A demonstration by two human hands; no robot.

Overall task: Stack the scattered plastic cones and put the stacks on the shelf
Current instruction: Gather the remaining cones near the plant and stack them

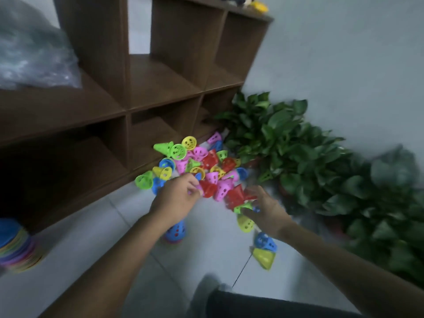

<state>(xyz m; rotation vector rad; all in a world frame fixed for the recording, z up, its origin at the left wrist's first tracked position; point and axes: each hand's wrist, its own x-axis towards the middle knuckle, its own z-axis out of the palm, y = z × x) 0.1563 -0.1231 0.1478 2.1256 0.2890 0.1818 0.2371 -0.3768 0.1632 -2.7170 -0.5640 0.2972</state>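
Shelf (160, 83) holds no cone stacks yet; task barely begun. Cone pile (202, 166) lies scattered on floor (91, 237) by shelf base. Left hand (176, 198) pinches a cone at pile edge; right hand (266, 212) spread, fingers relaxed, reaching in, blurred.

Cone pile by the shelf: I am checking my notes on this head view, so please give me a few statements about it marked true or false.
1. The cone pile lies on the floor in front of the brown shelf. True.
2. The left hand is at the near edge of the pile. True.
3. A leafy plant stands to the left of the pile. False: it is to the right.
4. The cones are solid, without holes. False: their walls have holes.
5. The right hand rests on the shelf. False: it is down by the cones.
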